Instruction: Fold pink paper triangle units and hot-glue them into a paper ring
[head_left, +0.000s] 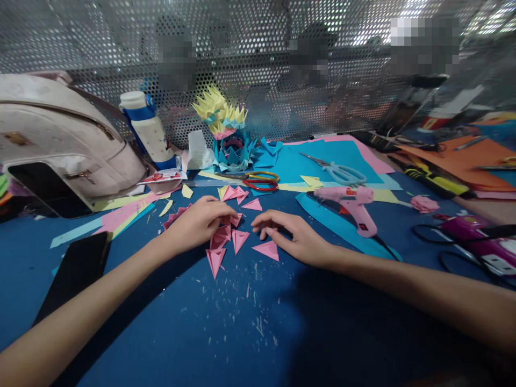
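Note:
My left hand (203, 221) rests over a small pile of pink folded paper triangles (220, 236), its fingers curled down and closed on one pink paper triangle (237, 220). The fingertips partly hide that piece. My right hand (300, 236) hovers low on the other side of the pile, fingers bent and apart, with nothing visible in them. Just below its fingers lies a single pink triangle (267, 250). More triangles (234, 193) are spread beyond the hands. A joined pink strip of folded pieces (174, 216) shows partly behind my left wrist.
A pink glue gun (355, 204) lies right of my right hand. Behind are red-yellow scissors (262, 181), blue scissors (342, 172), blue sheets (322, 153) and a folded-paper model (231, 145). Left are a phone (76, 269), bottle (145, 129) and backpack (60, 134). A purple power strip (479, 242) sits right.

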`<state>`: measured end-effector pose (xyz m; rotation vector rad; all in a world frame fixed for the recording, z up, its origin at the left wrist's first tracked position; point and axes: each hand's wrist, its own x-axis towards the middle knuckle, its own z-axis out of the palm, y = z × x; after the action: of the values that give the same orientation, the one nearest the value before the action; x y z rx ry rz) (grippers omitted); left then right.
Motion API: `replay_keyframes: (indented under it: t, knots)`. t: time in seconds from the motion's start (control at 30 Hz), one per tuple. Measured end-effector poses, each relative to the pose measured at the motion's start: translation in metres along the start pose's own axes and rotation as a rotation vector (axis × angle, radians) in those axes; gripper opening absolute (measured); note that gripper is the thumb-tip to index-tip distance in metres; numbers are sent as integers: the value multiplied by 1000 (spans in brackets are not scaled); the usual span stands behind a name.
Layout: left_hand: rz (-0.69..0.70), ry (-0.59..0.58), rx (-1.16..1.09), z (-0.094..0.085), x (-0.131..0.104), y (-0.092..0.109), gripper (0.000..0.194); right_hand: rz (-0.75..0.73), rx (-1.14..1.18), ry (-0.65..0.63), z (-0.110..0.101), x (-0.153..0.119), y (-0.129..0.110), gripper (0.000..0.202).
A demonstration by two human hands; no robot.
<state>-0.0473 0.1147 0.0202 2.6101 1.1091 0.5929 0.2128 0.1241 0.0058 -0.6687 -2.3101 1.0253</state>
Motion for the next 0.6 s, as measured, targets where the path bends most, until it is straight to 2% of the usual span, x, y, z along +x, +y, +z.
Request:
replay_keyframes:
  t: [0.13, 0.33, 0.43, 0.6]
  knots:
    - [-36, 60, 59, -1, 0, 0, 48, -11, -42, 11, 0, -1, 3, 27]
    - [-51, 37, 84, 0, -3, 0, 49, -1, -240, 66, 0, 0, 10, 43]
    - [-41, 28, 61, 0, -4, 3, 47, 34, -303, 28, 1, 0, 14, 49]
    - [-50, 22, -11, 0, -2, 6, 47, 48, -321, -2, 1, -1, 13, 48]
